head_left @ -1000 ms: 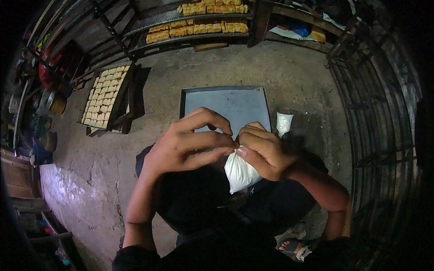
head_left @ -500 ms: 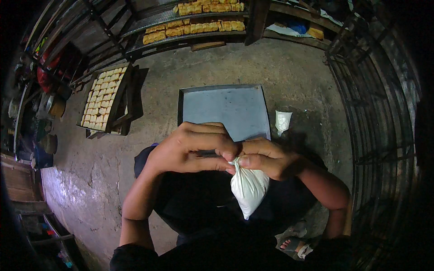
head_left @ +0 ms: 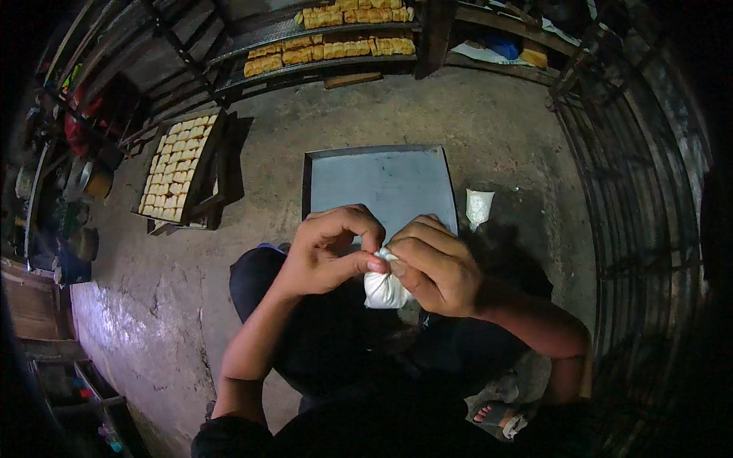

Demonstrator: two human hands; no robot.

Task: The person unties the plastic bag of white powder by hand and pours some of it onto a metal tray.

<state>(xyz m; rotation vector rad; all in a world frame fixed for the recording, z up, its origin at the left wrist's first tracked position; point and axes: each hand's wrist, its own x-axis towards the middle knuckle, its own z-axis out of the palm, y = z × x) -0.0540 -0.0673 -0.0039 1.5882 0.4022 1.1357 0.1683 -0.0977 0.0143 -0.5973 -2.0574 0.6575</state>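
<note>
A small white filled plastic bag (head_left: 383, 288) hangs between both hands above my lap. My left hand (head_left: 330, 250) pinches the bag's twisted neck with thumb and fingers. My right hand (head_left: 439, 267) wraps around the bag's top and side from the right. The hands touch each other at the neck, and most of the bag's top is hidden by the fingers. A flat grey metal tray (head_left: 379, 183) lies on the concrete floor just beyond the hands.
A second white bag (head_left: 479, 207) lies on the floor right of the tray. A wooden tray of pale yellow blocks (head_left: 177, 168) stands at the left. Shelves with more yellow blocks (head_left: 336, 42) run along the back. A wire rack (head_left: 634, 214) curves along the right.
The bag hung long below my right hand half a second ago; now it is bunched short between both hands. The hands have dropped slightly toward my lap.
</note>
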